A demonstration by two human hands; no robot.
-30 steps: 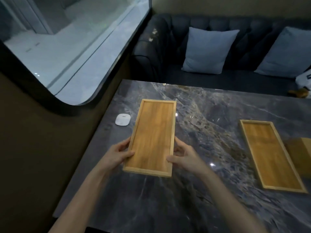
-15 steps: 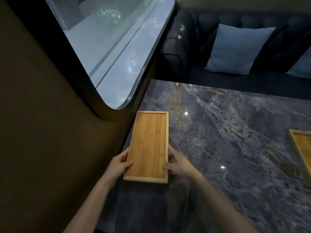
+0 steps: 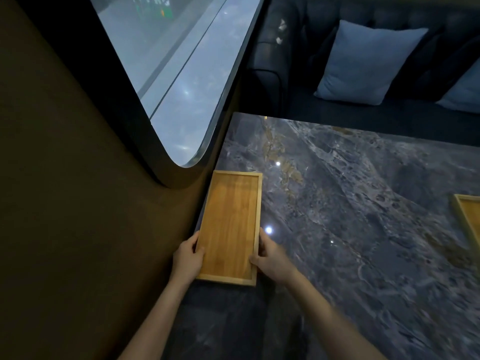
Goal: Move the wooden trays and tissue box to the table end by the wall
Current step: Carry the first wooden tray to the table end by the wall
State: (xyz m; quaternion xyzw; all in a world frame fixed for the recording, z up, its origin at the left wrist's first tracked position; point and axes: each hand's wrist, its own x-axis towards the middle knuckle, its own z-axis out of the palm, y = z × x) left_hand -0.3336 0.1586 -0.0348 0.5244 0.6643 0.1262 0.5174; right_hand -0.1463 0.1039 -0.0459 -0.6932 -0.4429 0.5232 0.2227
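A long wooden tray lies lengthwise along the left edge of the dark marble table, right against the brown wall. My left hand grips its left rim near the near end, squeezed between tray and wall. My right hand grips the right rim opposite. A second wooden tray shows only partly at the right frame edge. The tissue box is out of view.
The brown wall with a rounded window borders the table's left side. A dark sofa with light blue cushions stands behind the table's far edge.
Both hands have carried the tray leftward from the table's middle to the wall edge. The small white object seen earlier is hidden now. The view has swung left, cutting off the second tray.
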